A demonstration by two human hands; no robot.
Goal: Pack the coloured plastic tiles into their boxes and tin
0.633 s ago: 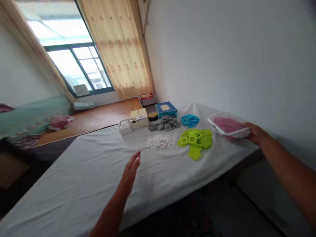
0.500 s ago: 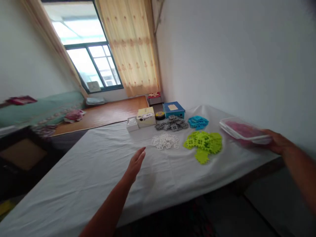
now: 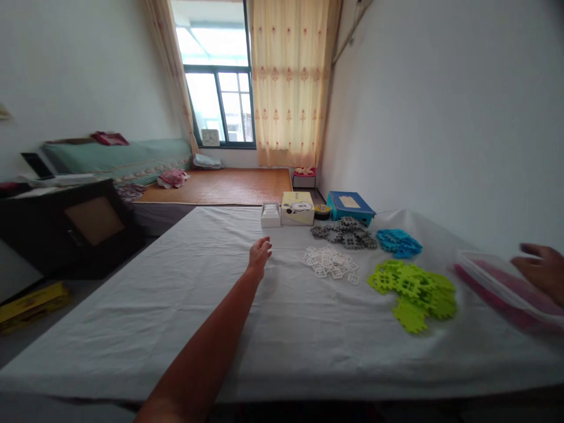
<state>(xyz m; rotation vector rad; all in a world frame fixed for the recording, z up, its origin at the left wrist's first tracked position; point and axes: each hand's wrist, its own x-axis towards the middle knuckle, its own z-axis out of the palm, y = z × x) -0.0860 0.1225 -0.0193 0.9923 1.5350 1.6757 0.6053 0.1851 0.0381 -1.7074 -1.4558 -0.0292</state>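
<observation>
My left hand [image 3: 259,254] reaches over the white cloth with its fingers loosely apart and nothing in them. It is nearest to a small white box [image 3: 270,222] and a heap of white square plastic pieces [image 3: 331,262]. At the right edge, my right hand [image 3: 543,271] hovers by a clear plastic container [image 3: 497,288] with pink contents. Its fingers are apart and seem clear of the container; part of the hand is cut off. Left of the container lie lime-green interlocking plastic pieces [image 3: 414,294], with blue pieces [image 3: 399,242] and grey pieces [image 3: 346,232] behind.
A yellow box [image 3: 298,209], a round black-and-yellow tin [image 3: 322,212] and a blue box [image 3: 350,207] line the back of the cloth-covered table [image 3: 185,294]. A wall [image 3: 440,117] borders the right side. A dark cabinet [image 3: 66,223] stands left, a bed [image 3: 229,185] beyond.
My right hand has come off the container, which now sits on the table at the right. My left hand has reached farther forward. The view has swung left.
</observation>
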